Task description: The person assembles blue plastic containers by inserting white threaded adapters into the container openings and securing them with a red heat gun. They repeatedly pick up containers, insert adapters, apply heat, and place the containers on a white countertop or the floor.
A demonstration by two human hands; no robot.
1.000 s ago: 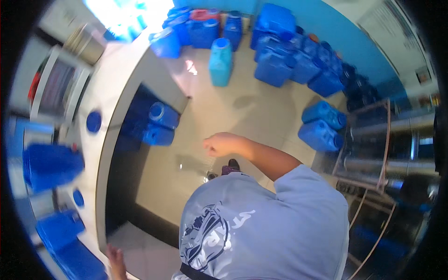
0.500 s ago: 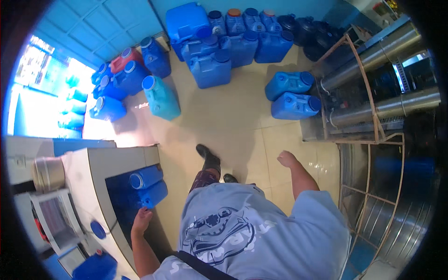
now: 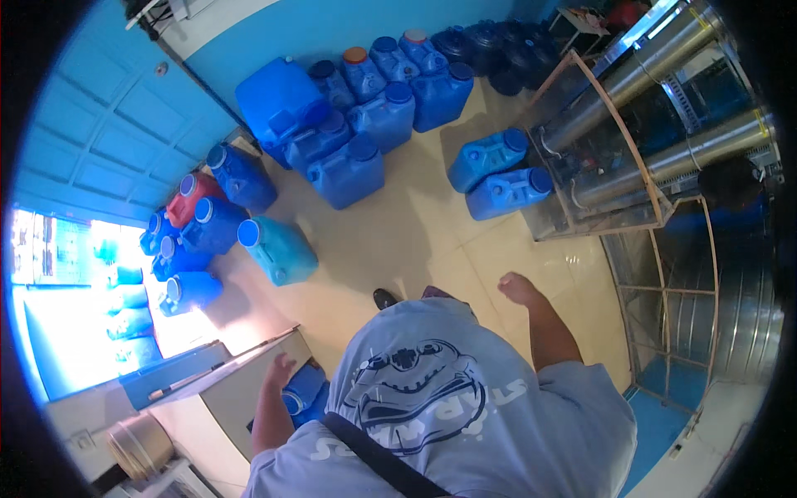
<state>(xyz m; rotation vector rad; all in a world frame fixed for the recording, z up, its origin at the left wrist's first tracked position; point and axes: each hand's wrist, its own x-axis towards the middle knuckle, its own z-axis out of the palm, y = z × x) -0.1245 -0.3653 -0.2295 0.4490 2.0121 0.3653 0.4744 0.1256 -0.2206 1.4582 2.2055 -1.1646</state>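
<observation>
My left hand [image 3: 281, 372] hangs beside the white counter, with its fingers loosely apart and nothing in it. Close by it, two blue water jugs [image 3: 307, 383] show partly in the space at the counter's side; my arm and shirt hide the rest. Over the tiled floor on the right, my right hand [image 3: 518, 289] is loosely curled, with nothing visible in it. Ahead of that hand, a pair of blue jugs [image 3: 508, 192] stands beside the metal frame. A turquoise jug [image 3: 284, 256] stands on the floor ahead to the left. Neither hand touches a jug.
Several blue jugs [image 3: 353, 176] crowd the far wall, beside dark round bottles [image 3: 506, 54]. More jugs, one of them red [image 3: 193, 197], stand near the blue door [image 3: 108, 124]. A rusty metal frame [image 3: 635, 149] with steel cylinders lines the right side. The white counter [image 3: 212, 415] is at lower left.
I have moved forward and turned, so the jugs sit further left and the counter lies lower in view. My left hand has come away from the jugs by the counter; my right hand stays curled.
</observation>
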